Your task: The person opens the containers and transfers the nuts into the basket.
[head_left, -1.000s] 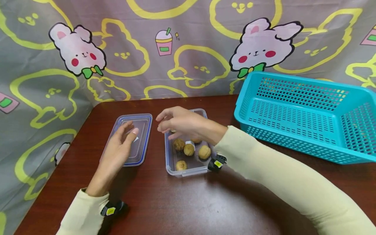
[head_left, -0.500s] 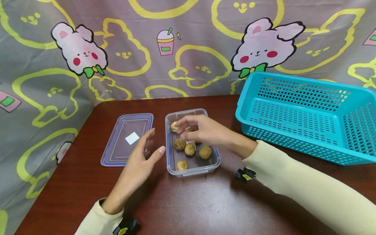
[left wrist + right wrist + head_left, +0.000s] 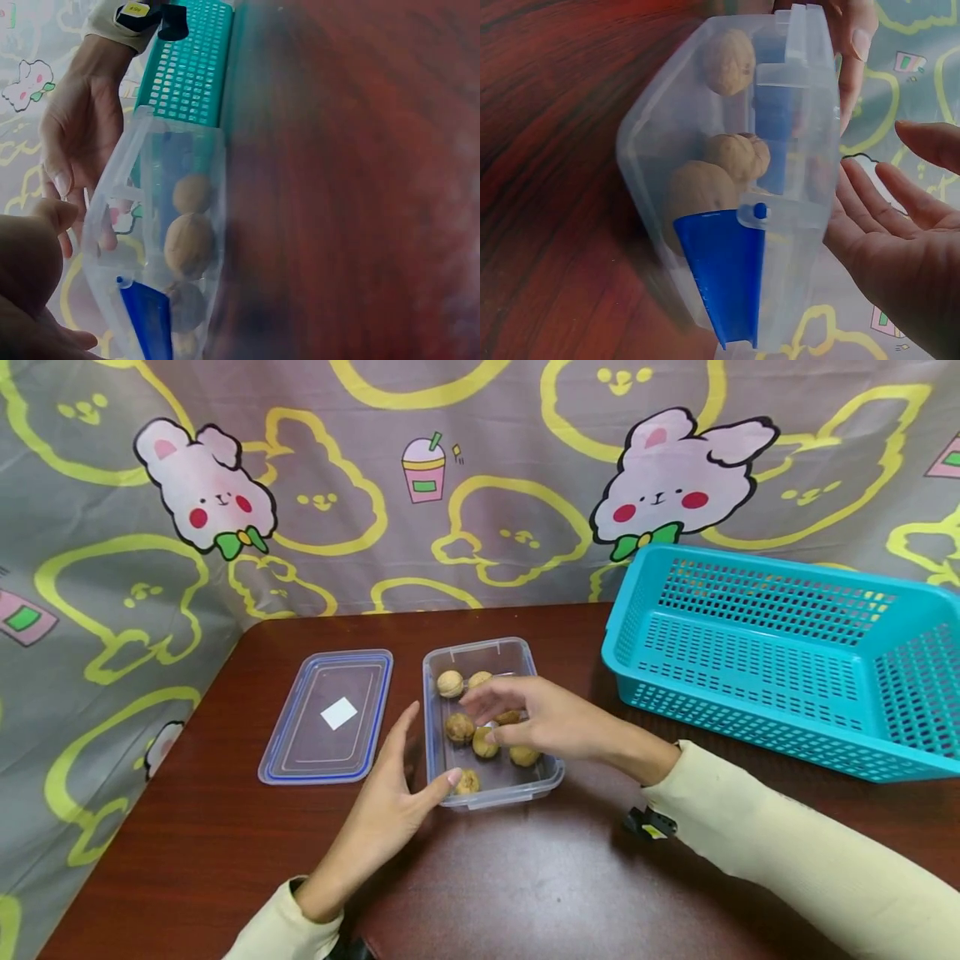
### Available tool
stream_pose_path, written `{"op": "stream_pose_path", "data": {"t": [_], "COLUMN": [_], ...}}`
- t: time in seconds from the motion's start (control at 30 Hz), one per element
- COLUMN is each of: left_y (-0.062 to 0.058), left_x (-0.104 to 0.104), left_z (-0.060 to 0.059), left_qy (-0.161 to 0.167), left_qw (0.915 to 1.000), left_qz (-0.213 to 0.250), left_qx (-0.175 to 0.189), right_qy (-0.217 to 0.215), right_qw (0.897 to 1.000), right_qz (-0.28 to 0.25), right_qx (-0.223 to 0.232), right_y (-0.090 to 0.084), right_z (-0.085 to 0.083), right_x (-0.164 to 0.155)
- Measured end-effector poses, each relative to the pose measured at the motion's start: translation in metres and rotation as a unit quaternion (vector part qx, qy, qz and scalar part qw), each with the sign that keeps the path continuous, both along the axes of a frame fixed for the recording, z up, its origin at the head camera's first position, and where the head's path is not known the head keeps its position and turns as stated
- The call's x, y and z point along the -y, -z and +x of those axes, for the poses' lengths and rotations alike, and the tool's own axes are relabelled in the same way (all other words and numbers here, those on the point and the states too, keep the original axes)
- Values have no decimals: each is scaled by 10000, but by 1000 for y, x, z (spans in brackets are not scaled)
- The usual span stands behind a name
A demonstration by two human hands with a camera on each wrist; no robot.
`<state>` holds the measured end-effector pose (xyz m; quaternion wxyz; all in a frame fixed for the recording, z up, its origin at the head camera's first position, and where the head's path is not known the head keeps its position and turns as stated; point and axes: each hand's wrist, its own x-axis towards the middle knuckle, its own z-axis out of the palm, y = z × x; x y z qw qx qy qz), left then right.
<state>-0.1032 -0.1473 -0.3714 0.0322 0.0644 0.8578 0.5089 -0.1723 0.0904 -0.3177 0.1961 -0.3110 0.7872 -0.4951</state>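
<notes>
The clear container [image 3: 491, 727] sits mid-table, lid [image 3: 327, 717] at its nine o'clock. Brace its near-left corner with your left hand [image 3: 397, 797], fingers open and touching. Your right hand [image 3: 536, 718] hovers relaxed, holding nothing, over the walnuts [image 3: 459, 727]; pinch one cleanly.

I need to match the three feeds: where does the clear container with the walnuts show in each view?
Head: clear container centre, on the table between both hands.
Left wrist: clear container lower left, walnuts seen through its wall.
Right wrist: clear container centre, filling the frame.
Shared landmark: its blue latch in both wrist views.
</notes>
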Motion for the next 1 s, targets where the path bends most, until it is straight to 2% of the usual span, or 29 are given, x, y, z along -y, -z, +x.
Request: {"op": "stream_pose_path", "data": {"t": [0.2,0.3,0.47,0.67,0.87,1.0], "left_y": [8,9,7,6,5,4], "left_x": [-7,-9,-11,-12,-10,-10], "left_z": [2,2,1,-1,-1,-1], "left_qy": [247,337,448,612,411,368], "left_qw": [9986,9983,9985,9974,9984,9978], "left_qz": [435,465,300,346,-118,-304], "left_qx": [153,125,103,149,381,468], "right_qy": [-155,-277,-536,-750,-851,-835], "right_qw": [9997,9993,9984,9961,9936,9931], "right_qz": [188,236,156,467,712,808], "right_qx": [-51,-21,15,-75,-204,-136], "right_y": [6,8,15,18,17,19], "right_z": [5,7,7,7,7,7], "right_x": [2,4,8,14,20,24]}}
